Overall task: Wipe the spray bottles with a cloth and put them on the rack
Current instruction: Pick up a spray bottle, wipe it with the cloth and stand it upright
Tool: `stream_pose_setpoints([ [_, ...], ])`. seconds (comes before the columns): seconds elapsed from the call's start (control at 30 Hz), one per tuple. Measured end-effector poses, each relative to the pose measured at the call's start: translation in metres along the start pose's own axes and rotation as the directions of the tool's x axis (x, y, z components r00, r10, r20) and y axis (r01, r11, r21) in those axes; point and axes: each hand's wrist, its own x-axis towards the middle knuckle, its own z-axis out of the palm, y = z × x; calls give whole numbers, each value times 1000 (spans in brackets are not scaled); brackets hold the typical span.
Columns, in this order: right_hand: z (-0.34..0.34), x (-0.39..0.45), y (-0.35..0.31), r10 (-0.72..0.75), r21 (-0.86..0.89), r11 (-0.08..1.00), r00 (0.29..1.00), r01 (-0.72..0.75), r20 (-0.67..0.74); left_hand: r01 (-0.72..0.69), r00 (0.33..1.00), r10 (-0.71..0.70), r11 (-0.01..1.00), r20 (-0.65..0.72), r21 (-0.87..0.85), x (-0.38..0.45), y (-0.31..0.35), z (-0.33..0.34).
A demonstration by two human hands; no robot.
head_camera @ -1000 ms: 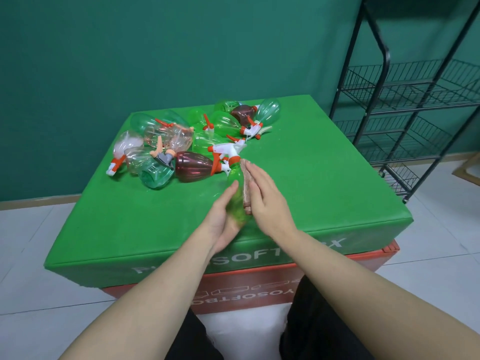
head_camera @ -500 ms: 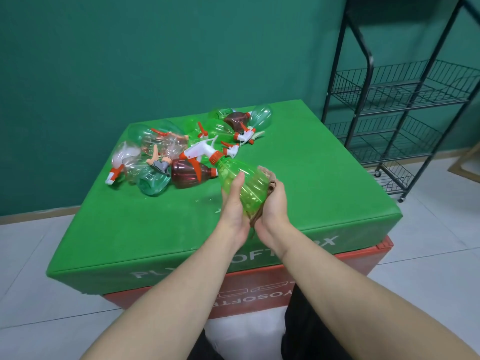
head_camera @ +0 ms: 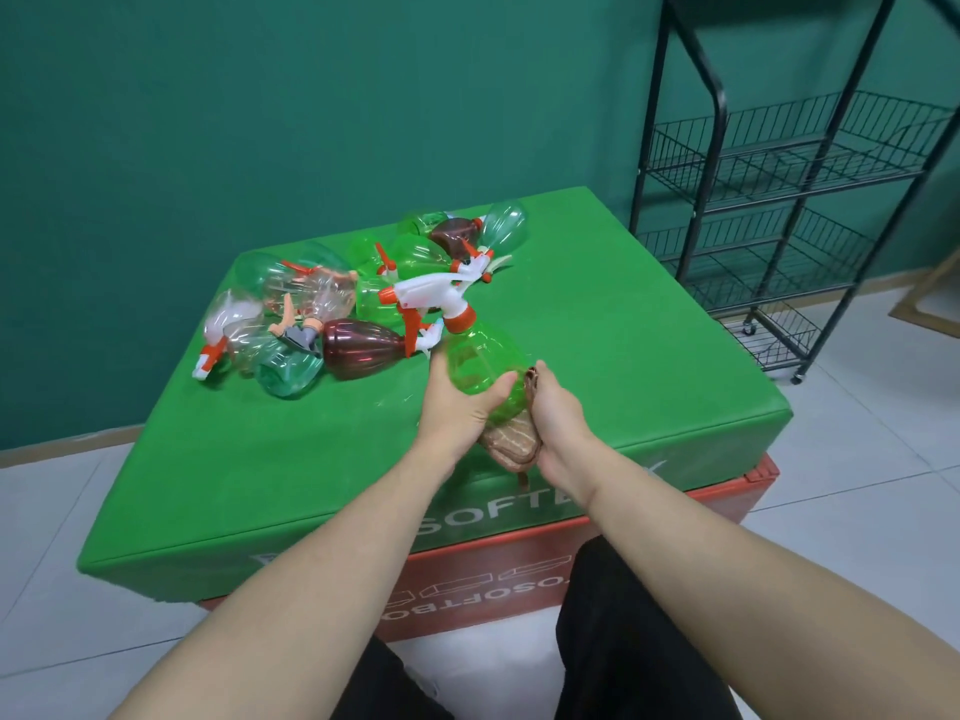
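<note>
Above the green pad, 1 green spray bottle is being wiped: left hand gripping it, right hand pressing the brown cloth underneath. Pile of bottles waiting behind; rack shelves showing none.

About ten spray bottles, one cloth, one rack

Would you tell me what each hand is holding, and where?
Left hand grips the green spray bottle round its body; right hand holds the brown cloth against its base.
</note>
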Motion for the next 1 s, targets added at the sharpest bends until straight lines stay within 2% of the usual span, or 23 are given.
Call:
stream_pose_setpoints([
  [0.1,-18,7,-9,19,-46,999,999,-16,47,-3,1000,4,997,-11,83,10,5,6],
  [0.23,-52,21,-35,20,-50,999,989,-13,143,21,1000,-20,994,-12,111,32,12,27],
  [0.37,-89,50,-68,-65,-115,991,998,67,23,34,999,-34,976,-4,214,66,19,59],
  [0.6,-144,105,-131,-141,-57,989,986,136,-90,30,995,-48,981,90,194,149,32,141],
  [0.83,-169,164,-166,-38,-85,996,998,34,-46,31,987,-60,981,146,192,243,21,239],
  [1.0,-174,203,-176,-72,-75,995,997,72,-4,11,992,-41,971,122,237,295,10,282],
])
